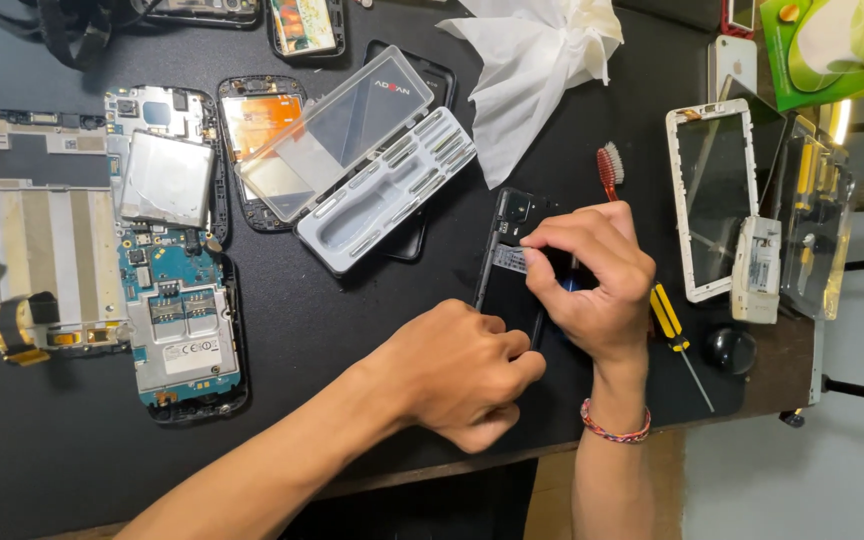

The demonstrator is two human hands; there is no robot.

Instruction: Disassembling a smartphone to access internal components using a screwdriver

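The opened black rectangular phone body (508, 262) lies on the black counter (352, 330), long axis running near-to-far, camera end away. The left hand (462, 370), fisted, pins its near end; the right hand (592, 275) pinches a small dark tool on it.

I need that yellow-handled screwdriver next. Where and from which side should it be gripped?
Grip the yellow screwdriver by its yellow-and-black handle, coming from the right, table-edge side. It lies flat beside the right hand, handle partly tucked under that hand, the thin metal shaft pointing toward the near table edge. The shaft looks too slim to pinch securely; the handle's exposed right flank is open, with the black round knob nearby.
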